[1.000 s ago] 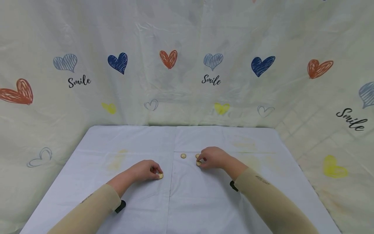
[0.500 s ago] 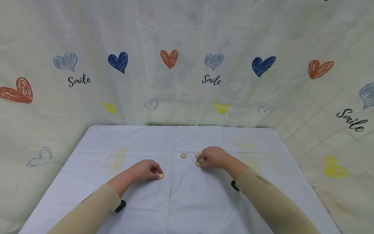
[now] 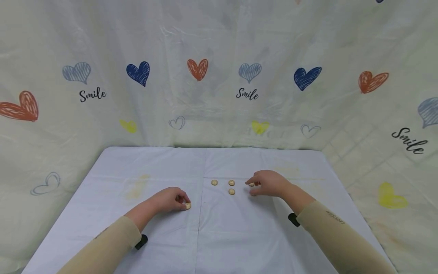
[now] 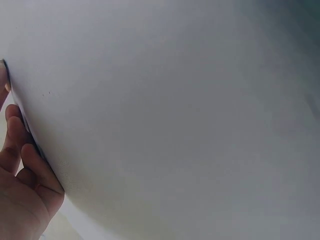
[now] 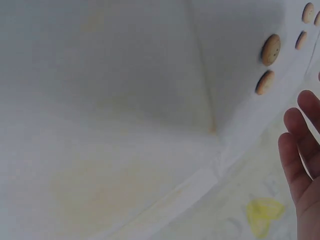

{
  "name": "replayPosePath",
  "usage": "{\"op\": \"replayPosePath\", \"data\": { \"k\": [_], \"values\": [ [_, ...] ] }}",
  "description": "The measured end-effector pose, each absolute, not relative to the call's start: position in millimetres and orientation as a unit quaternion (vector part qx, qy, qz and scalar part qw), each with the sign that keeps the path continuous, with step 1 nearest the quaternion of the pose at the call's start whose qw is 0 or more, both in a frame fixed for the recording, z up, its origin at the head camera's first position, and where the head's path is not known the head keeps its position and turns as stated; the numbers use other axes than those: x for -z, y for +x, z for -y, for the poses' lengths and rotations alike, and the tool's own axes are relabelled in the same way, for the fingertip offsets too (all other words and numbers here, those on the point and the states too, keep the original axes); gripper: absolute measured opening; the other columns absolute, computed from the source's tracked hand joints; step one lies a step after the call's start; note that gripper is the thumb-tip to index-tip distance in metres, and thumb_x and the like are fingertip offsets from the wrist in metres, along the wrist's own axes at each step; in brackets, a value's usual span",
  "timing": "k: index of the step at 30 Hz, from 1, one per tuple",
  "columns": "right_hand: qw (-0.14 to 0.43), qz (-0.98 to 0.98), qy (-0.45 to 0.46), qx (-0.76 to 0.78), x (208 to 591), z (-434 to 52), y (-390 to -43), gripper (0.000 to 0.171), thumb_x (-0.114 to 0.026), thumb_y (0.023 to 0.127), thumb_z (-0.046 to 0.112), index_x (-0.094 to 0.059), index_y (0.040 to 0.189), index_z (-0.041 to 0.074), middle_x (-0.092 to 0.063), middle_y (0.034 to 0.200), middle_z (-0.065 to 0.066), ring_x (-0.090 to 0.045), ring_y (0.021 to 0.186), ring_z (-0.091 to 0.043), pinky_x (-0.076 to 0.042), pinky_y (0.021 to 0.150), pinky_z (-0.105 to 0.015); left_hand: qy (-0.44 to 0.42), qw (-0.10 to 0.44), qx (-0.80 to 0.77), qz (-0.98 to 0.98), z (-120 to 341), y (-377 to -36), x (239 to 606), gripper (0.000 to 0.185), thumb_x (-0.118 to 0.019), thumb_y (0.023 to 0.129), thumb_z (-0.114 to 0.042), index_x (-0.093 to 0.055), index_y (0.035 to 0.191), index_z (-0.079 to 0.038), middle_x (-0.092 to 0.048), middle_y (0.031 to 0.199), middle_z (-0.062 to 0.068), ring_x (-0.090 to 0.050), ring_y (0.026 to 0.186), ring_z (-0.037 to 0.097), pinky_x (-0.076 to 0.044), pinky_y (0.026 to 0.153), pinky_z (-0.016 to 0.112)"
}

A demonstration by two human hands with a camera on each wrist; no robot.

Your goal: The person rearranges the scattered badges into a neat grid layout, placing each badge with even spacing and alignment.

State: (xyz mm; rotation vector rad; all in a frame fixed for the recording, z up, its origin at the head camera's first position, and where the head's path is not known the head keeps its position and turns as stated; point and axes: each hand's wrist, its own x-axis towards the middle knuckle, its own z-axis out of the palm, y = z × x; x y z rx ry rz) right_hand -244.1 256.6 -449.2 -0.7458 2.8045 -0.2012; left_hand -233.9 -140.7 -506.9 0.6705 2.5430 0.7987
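Between the thumb and fingertips of my left hand (image 3: pixel 169 199) a round tan wooden button (image 3: pixel 188 206) is pinched, low on the white cloth. My right hand (image 3: pixel 270 183) hovers at the right of the button group, thumb and fingers apart. A partly covered button (image 3: pixel 251 184) shows between them. In the right wrist view, two nearer buttons lie on the cloth, one large-looking button (image 5: pixel 270 49) with small holes and another button (image 5: pixel 265 82) beside it. Left of that hand lie a button (image 3: pixel 214 182), a second button (image 3: pixel 231 182) and a third button (image 3: pixel 231 191) just below it.
A white cloth (image 3: pixel 219 236) with creases and faint yellow stains covers the table. Behind it hangs a pale curtain (image 3: pixel 219 102) printed with hearts and "Smile". The table's far edge runs along the curtain's foot.
My right hand has let go of the lower button of the pair, leaving it on the cloth, and has moved right with its fingers spread. The left hand has stayed put.
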Motion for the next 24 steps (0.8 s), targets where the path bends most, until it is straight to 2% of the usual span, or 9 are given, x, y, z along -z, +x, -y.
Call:
{"op": "replayPosePath", "data": {
  "k": [6, 12, 24],
  "values": [
    [0.107, -0.96, -0.247, 0.075, 454.3, -273.1, -241.8, 0.031, -0.076, 0.087, 0.034, -0.076, 0.116, 0.023, -0.06, 0.082, 0.008, -0.05, 0.075, -0.011, -0.045, 0.071, -0.033, 0.236, 0.189, -0.284, -0.91, 141.4, -233.7, 508.4, 0.009, -0.077, 0.087, -0.022, -0.074, 0.093, -0.028, -0.057, 0.078, -0.007, -0.052, 0.075, 0.012, -0.043, 0.072, 0.033],
    [0.131, -0.963, -0.225, 0.073, 464.2, -275.6, -245.3, 0.027, -0.075, 0.087, 0.028, -0.077, 0.113, 0.025, -0.057, 0.081, 0.012, -0.05, 0.073, -0.009, -0.045, 0.071, -0.03, 0.232, 0.188, -0.288, -0.91, 141.3, -231.8, 507.2, 0.011, -0.078, 0.086, -0.021, -0.074, 0.094, -0.028, -0.057, 0.081, -0.006, -0.052, 0.077, 0.013, -0.044, 0.072, 0.034],
    [0.136, -0.956, -0.25, 0.075, 476.4, -277.3, -252.4, 0.023, -0.078, 0.086, 0.028, -0.078, 0.109, 0.024, -0.056, 0.079, 0.012, -0.049, 0.072, -0.007, -0.045, 0.072, -0.031, 0.233, 0.189, -0.286, -0.91, 140.8, -230.7, 506.0, 0.016, -0.08, 0.084, -0.018, -0.074, 0.096, -0.028, -0.057, 0.086, -0.007, -0.052, 0.081, 0.013, -0.044, 0.076, 0.035]
  ]
}}
